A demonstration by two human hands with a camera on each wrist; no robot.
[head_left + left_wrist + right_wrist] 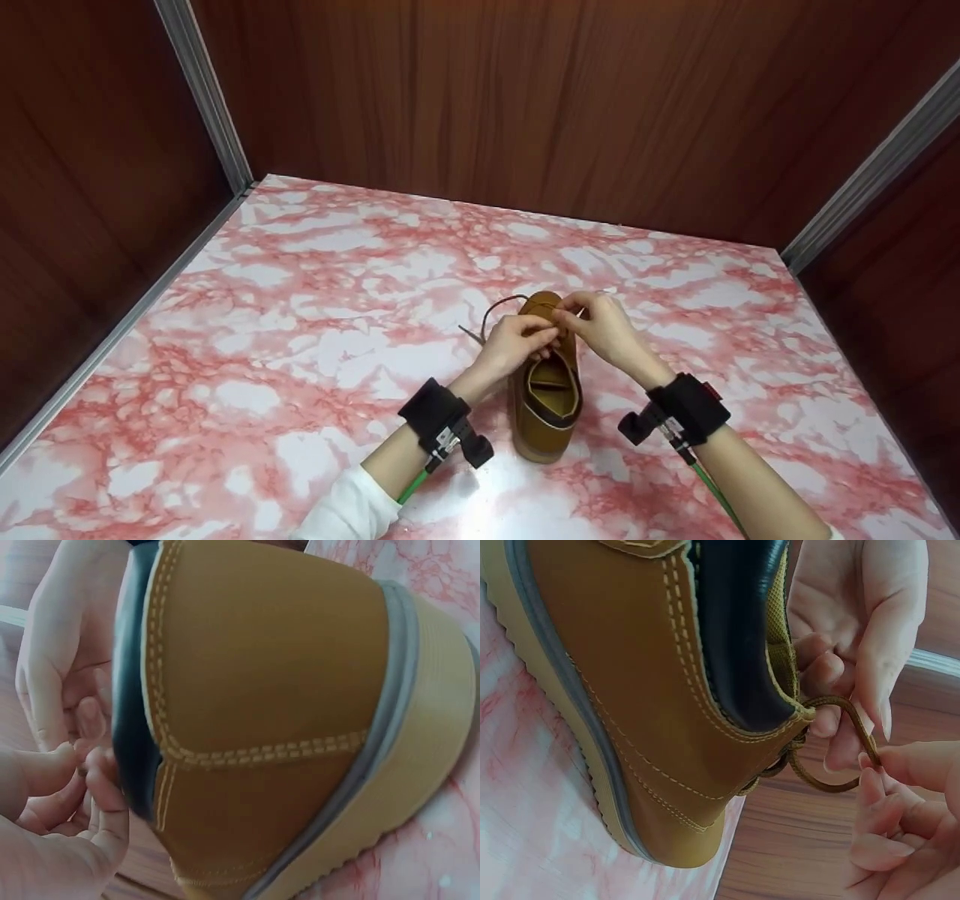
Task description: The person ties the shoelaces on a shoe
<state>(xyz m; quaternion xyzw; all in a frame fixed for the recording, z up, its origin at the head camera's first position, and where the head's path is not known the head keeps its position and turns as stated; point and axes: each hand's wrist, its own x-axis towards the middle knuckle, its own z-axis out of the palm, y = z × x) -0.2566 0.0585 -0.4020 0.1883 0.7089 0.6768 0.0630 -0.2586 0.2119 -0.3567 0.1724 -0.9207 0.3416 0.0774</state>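
A tan shoe with a dark padded collar stands on the table, its heel toward me. Over the laced front, my right hand pinches the brown shoelace between thumb and index finger, drawing up a loop close to the eyelets. My left hand is at the shoe's tongue, thumb and fingertips pinched together on the lace. Both hands' fingertips nearly meet in the left wrist view, where the shoe's side covers much of the scene. A loose lace end curves out to the left.
The shoe rests on a red-and-white marbled table. Dark wood-grain panels rise at the back and both sides, with metal corner strips. A black band with a small camera and green cable is on each wrist.
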